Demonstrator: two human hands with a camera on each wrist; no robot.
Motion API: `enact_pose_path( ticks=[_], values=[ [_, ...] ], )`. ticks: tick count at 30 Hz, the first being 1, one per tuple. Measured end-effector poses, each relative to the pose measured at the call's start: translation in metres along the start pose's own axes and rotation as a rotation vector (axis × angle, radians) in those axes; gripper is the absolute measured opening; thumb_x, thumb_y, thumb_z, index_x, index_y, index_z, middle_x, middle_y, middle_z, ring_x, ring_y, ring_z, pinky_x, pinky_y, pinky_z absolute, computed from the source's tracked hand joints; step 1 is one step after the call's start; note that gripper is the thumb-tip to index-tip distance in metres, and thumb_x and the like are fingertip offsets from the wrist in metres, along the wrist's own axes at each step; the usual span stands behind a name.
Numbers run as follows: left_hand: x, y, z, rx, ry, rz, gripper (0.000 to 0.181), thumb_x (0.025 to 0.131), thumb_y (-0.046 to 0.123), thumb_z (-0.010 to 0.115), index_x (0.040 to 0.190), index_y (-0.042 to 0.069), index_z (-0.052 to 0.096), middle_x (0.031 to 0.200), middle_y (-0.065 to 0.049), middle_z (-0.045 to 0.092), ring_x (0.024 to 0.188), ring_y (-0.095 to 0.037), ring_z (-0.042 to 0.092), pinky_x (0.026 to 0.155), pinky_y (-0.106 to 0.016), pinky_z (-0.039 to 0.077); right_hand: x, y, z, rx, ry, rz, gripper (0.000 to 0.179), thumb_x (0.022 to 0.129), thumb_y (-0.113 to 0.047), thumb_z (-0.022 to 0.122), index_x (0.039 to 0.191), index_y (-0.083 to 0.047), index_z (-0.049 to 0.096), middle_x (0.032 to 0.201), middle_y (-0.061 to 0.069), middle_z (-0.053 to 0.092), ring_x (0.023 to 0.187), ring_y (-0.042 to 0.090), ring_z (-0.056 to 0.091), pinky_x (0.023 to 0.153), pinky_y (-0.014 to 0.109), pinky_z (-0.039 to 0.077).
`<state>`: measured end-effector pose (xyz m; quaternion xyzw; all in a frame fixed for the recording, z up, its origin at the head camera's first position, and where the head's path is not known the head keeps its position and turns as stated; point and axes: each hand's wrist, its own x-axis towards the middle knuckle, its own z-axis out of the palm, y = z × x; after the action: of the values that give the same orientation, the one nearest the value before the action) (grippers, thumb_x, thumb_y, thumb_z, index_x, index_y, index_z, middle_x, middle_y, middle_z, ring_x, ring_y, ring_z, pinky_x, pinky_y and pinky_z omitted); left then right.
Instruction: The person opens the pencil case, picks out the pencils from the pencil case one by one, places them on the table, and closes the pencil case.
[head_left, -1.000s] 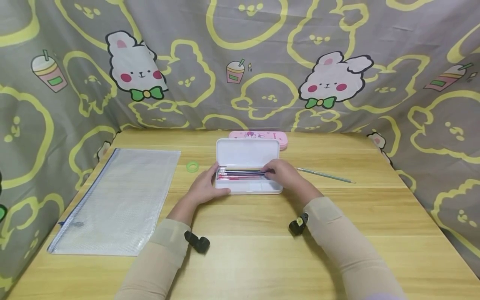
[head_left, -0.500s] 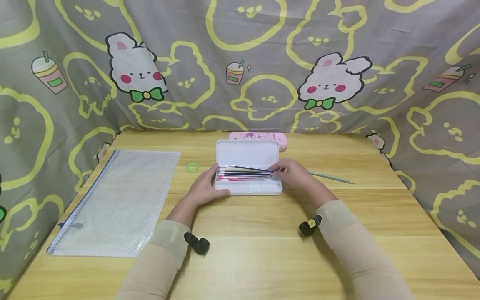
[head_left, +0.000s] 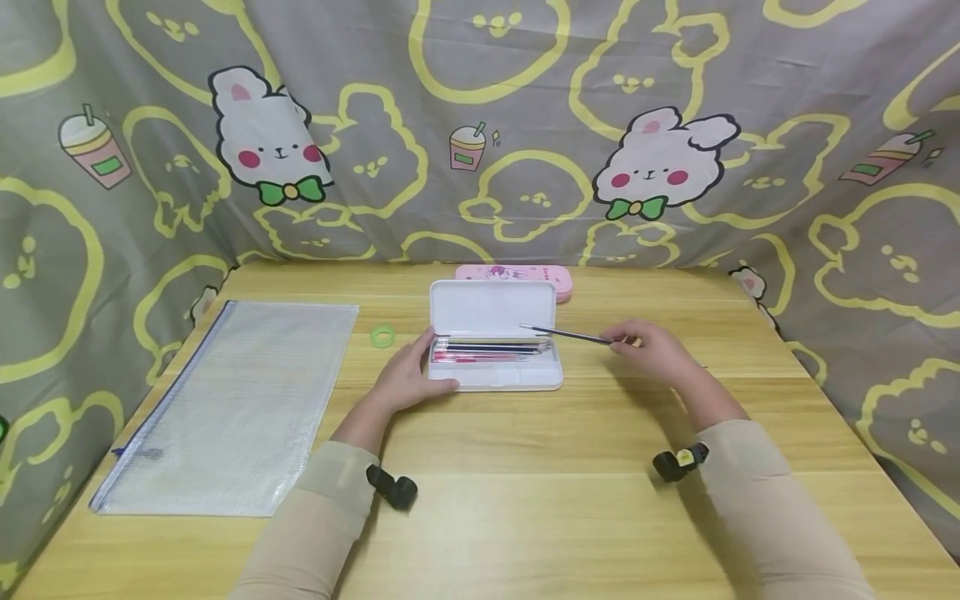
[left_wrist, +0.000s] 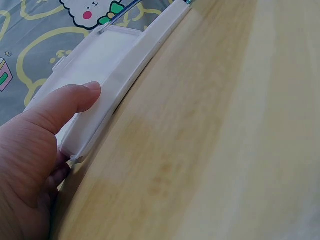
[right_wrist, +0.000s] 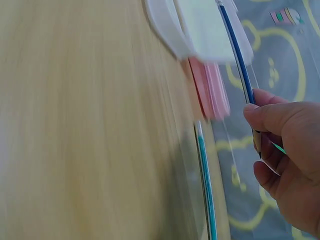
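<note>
- Because it lies flat along the left of the pale wood-grain surface [head_left: 495,450], the translucent mesh pouch with a blue zip edge [head_left: 232,408] seems set aside from the work in the middle.
- Just right of it, a small, flat, light-green ring [head_left: 382,345] rests on the surface, near the left hand [head_left: 405,375] but apart from it.
- That hand grips the left end of the long white pencil case [head_left: 465,376], thumb along the front wall and fingers bent round the end, probably to stop so light a box from sliding.
- With its lid raised at the far side, the case gives access from the front; dark-shafted pencils [head_left: 491,347] and slim red-and-clear sticks [head_left: 468,359] lie lengthwise within, presumably because its long shape suits them.
- Behind the lid, and partly hidden by it, lies a rounded pink case with a printed top [head_left: 517,272], apparently out of use.
- To the right, the right hand [head_left: 648,350] pinches a dark blue pencil [head_left: 570,336] near its sharpened point, holding it above the surface; its silvery end points left, before the lid. Whether they touch cannot be told. Such a hold likely leaves most of the shaft free.
- Mostly screened by that hand in the head view, a teal pencil [right_wrist: 206,185] lies on the surface.
</note>
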<state>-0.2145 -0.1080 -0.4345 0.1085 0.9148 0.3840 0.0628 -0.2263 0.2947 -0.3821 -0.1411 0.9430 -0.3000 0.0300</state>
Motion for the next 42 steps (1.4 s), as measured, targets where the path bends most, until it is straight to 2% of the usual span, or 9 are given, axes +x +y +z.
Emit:
enact_pose_path(
  ticks=[9, 16, 21, 25, 42],
  values=[
    [-0.001, 0.001, -0.001, 0.001, -0.009, -0.007, 0.113, 0.073, 0.046, 0.081, 0.158, 0.009, 0.016, 0.16, -0.02, 0.027, 0.147, -0.038, 0.027, 0.121, -0.05, 0.024, -0.031, 0.045, -0.022, -0.037, 0.037, 0.066, 0.026, 0.099, -0.015, 0.056, 0.12, -0.003, 0.066, 0.117, 0.019, 0.063, 0.101, 0.03, 0.056, 0.08, 0.036, 0.045],
    [-0.002, 0.002, -0.001, -0.001, -0.01, -0.017, 0.114, 0.073, 0.046, 0.081, 0.158, 0.01, 0.015, 0.16, -0.019, 0.026, 0.148, -0.038, 0.026, 0.121, -0.051, 0.023, -0.043, 0.069, -0.026, -0.057, 0.044, 0.127, 0.027, 0.098, -0.016, 0.058, 0.118, -0.001, 0.067, 0.118, 0.022, 0.062, 0.099, 0.029, 0.055, 0.082, 0.039, 0.044],
    [-0.001, 0.001, -0.001, 0.003, -0.011, -0.024, 0.114, 0.073, 0.047, 0.08, 0.158, 0.01, 0.014, 0.16, -0.019, 0.026, 0.148, -0.038, 0.026, 0.121, -0.051, 0.023, -0.043, 0.077, -0.025, -0.046, 0.017, 0.161, 0.028, 0.097, -0.013, 0.057, 0.12, 0.002, 0.066, 0.121, 0.028, 0.061, 0.108, 0.039, 0.055, 0.091, 0.052, 0.044],
    [-0.002, 0.002, -0.001, 0.007, -0.012, -0.022, 0.113, 0.073, 0.046, 0.081, 0.158, 0.01, 0.014, 0.16, -0.019, 0.026, 0.148, -0.038, 0.026, 0.121, -0.051, 0.023, -0.043, 0.082, -0.024, -0.048, 0.0, 0.171, 0.028, 0.097, -0.009, 0.054, 0.12, 0.004, 0.064, 0.124, 0.031, 0.06, 0.12, 0.048, 0.051, 0.1, 0.061, 0.039],
    [0.0, 0.002, 0.0, 0.001, -0.013, -0.016, 0.113, 0.073, 0.044, 0.081, 0.158, 0.009, 0.014, 0.16, -0.02, 0.027, 0.148, -0.038, 0.026, 0.122, -0.05, 0.023, -0.043, 0.086, -0.024, -0.081, -0.024, 0.195, 0.03, 0.098, -0.009, 0.052, 0.122, 0.004, 0.064, 0.129, 0.033, 0.056, 0.124, 0.053, 0.046, 0.102, 0.063, 0.038]
  ],
)
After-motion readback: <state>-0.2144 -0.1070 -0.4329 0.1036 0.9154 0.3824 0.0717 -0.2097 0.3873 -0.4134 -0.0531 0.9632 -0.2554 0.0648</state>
